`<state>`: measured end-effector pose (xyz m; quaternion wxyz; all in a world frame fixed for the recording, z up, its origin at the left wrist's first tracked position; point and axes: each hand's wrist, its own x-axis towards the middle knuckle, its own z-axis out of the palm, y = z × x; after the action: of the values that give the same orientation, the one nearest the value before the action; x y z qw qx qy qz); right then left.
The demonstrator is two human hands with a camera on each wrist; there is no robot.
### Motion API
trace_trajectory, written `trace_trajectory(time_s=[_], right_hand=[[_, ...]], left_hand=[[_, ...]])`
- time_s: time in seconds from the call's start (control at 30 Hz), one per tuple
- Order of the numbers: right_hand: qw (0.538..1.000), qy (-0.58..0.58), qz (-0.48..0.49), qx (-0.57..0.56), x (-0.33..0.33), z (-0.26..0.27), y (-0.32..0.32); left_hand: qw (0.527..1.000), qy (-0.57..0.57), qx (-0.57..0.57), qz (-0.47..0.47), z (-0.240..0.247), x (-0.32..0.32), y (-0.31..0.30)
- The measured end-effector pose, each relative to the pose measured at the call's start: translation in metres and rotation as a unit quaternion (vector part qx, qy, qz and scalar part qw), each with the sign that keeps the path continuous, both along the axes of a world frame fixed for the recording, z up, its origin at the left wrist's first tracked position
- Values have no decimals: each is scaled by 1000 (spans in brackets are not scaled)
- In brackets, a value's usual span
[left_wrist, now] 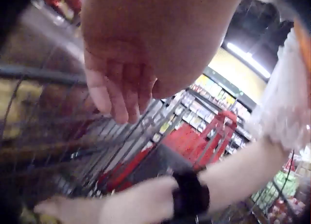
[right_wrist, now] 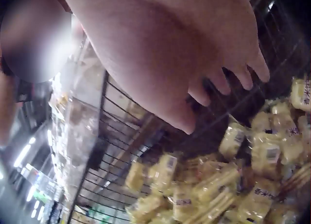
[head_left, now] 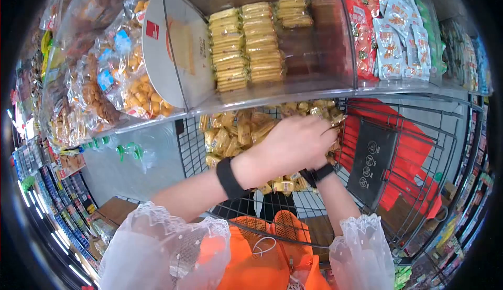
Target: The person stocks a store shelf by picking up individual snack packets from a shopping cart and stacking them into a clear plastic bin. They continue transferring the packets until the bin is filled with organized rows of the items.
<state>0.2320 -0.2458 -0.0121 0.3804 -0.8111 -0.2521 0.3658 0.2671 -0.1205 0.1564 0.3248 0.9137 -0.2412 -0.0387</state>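
My left hand (head_left: pixel 298 140) is stretched across the shopping cart, above a heap of small yellow wrapped snack packets (head_left: pixel 222 140). Its fingers hang loosely bent in the left wrist view, with nothing between them. Under it, mostly hidden by it in the head view, my right hand (right_wrist: pixel 180 54) reaches down over the same heap. The right wrist view shows its fingers slightly spread above the packets, holding nothing. Both wrists wear black bands. Neat stacks of similar packets (head_left: pixel 262 43) stand in a clear shelf compartment just ahead of the hands.
The compartment's front edge (head_left: pixel 272 98) overhangs the far side of the cart (head_left: pixel 194 159). Bagged snacks (head_left: pixel 141 90) fill the bin on the left; red and white pouches (head_left: pixel 361 28) fill the one on the right. A black panel (head_left: pixel 371 159) and red cloth (head_left: pixel 414 138) are at the cart's right end.
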Motion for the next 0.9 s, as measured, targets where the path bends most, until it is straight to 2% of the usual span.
trace_trajectory(time_s=[0.03, 0.07, 0.1, 0.13, 0.17, 0.2, 0.27, 0.3, 0.4, 0.43, 0.47, 0.5, 0.53, 0.57, 0.6, 0.67, 0.7, 0.73, 0.77, 0.8, 0.83, 0.87, 0.9], right_hand=[[984, -20, 68, -165, 9, -24, 15], [969, -16, 93, -229, 11, -40, 16], [948, -11, 124, -292, 14, -56, 18], [959, 14, 112, -260, 12, -68, 12], [934, -62, 107, -335, 1, -82, 12], [934, -51, 95, -342, -1, -86, 9], [932, -35, 72, -354, 0, -87, 1], [940, -92, -8, -329, -9, -90, -3], [959, -135, -70, -240, -11, -87, -16], [954, -73, -125, -261, -7, -75, -12], [958, 28, -223, -177, -10, -76, -14], [935, 128, -317, -91, -14, -78, -19], [887, 223, -404, -2, -13, -56, -10], [862, 326, -388, 22, -11, -26, -8], [883, 280, -373, 51, -23, -20, -1], [915, 187, -338, 113, -47, -10, 14], [961, 78, -248, 99, -58, 1, 26], [984, -34, -152, 84, -66, 15, 39], [986, -145, -55, 68, -70, 23, 45], [986, -143, -29, 82, -70, 24, 47], [985, -140, -5, 97, -70, 23, 49], [984, -137, 19, 112, -70, 22, 51], [992, -110, 12, 62, -70, 9, 47]], left_hand=[[999, 30, 12, -4, -26, -20, 2], [998, 61, 24, -8, -54, -40, 8], [988, 145, 40, 35, -84, -63, 13], [969, 228, 58, 78, -109, -85, 21], [967, 226, 88, 83, -123, -103, 32], [964, 221, 118, 88, -136, -119, 46], [924, 329, 142, 133, -166, -154, 67], [916, 350, 146, 131, -177, -170, 76], [898, 388, 151, 145, -185, -195, 89], [896, 385, 149, 164, -182, -193, 89], [894, 383, 146, 181, -178, -190, 87], [886, 393, 68, 236, -171, -183, 84], [870, 400, -11, 289, -162, -173, 78], [845, 402, -89, 341, -157, -165, 73], [805, 431, -202, 354, -157, -159, 67], [690, 467, -417, 365, -156, -150, 57], [642, 440, -527, 342, -140, -140, 55], [598, 442, -546, 386, -146, -143, 55], [551, 441, -564, 428, -156, -148, 55], [503, 440, -578, 469, -157, -148, 56], [479, 422, -576, 511, -149, -148, 62], [459, 405, -601, 513, -155, -153, 68], [439, 388, -625, 516, -166, -160, 76]])
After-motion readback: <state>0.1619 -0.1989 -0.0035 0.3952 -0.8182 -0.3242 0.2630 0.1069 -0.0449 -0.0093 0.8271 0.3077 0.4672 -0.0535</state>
